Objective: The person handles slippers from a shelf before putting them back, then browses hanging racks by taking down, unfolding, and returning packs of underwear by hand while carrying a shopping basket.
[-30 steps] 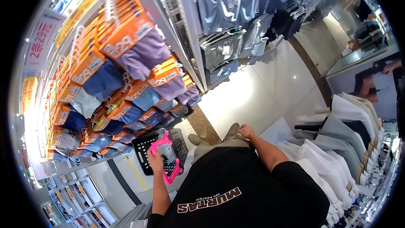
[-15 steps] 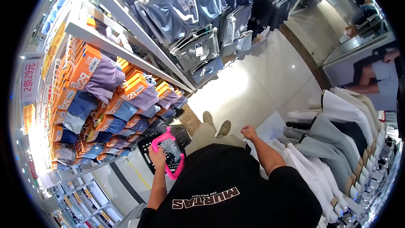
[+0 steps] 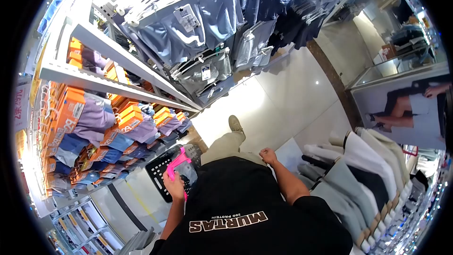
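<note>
My left hand (image 3: 174, 185) is wrapped round the pink handle (image 3: 178, 161) of a black perforated basket (image 3: 158, 175), which hangs at my left side. Something greyish, too unclear to name, lies inside the basket. On the other side, my right hand (image 3: 268, 156) hangs in front of my body with its fingers curled in; nothing shows in it. My black shirt (image 3: 226, 198) covers part of the basket. One shoe (image 3: 235, 123) is visible on the pale floor ahead.
Orange-tagged packs (image 3: 71, 106) hang on the left rack, beside a white metal frame (image 3: 118, 85). Grey-blue shorts (image 3: 188, 23) hang ahead. White and grey garments (image 3: 339, 193) hang close on the right. Beyond them stands a poster panel (image 3: 401, 113). Pale tiles (image 3: 283, 89) cover the floor.
The left rack has shifted left and the hanging shorts look larger and nearer. My feet have changed position in a step. My left hand keeps the basket handle; my right hand stays curled.
</note>
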Demonstrator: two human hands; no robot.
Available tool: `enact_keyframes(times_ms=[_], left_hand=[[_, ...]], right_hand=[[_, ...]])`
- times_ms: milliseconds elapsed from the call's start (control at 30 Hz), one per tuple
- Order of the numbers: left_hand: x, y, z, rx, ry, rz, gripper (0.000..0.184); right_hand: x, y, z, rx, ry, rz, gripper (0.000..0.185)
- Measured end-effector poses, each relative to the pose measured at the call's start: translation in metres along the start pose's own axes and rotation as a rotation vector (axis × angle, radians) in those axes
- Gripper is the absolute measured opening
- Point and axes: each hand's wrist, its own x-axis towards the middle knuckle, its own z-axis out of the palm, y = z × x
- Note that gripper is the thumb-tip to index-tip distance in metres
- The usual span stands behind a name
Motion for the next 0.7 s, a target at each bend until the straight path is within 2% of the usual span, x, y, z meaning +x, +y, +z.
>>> enact_keyframes(times_ms=[67,167,200,267,333,367,400,500,533,633,700], left_hand=[[0.005,-0.008,0.009,-0.018,0.039,-0.01,0.024],[0.01,-0.007,0.025,0.088,0.072,0.084,0.025],[0.018,-0.023,0.028,0.242,0.147,0.179,0.029],[0.018,0.003,0.045,0.28,0.151,0.199,0.03],[0.007,0.06,0.065,0.343,0.138,0.256,0.031],[0.015,0.039,0.058,0.348,0.055,0.055,0.03],[0.02,0.007,0.059,0.32,0.095,0.061,0.03],[0.011,-0.008,0.077,0.153,0.153,0.068,0.032],[0.007,-0.007,0.081,0.141,0.155,0.092,0.032],[-0.003,0.002,0.1,0.061,0.2,0.05,0.033],[-0.006,0.01,0.113,0.06,0.235,0.043,0.033]], right_hand=[[0.031,0.0,-0.017,0.015,-0.043,-0.021,0.024],[0.067,-0.031,-0.061,-0.08,-0.009,-0.126,0.024],[0.086,-0.036,-0.072,-0.064,0.004,-0.122,0.022],[0.103,-0.076,-0.099,-0.036,0.042,-0.162,0.022],[0.125,-0.104,-0.118,-0.013,0.04,-0.187,0.022],[0.137,-0.114,-0.125,0.003,0.023,-0.192,0.022],[0.146,-0.122,-0.128,0.022,0.009,-0.202,0.022],[0.158,-0.16,-0.132,-0.038,0.017,-0.13,0.017],[0.145,-0.187,-0.139,-0.01,-0.08,-0.055,0.015],[0.174,-0.184,-0.12,-0.061,-0.183,-0.238,0.021],[0.186,-0.207,-0.119,-0.089,-0.219,-0.374,0.023]])
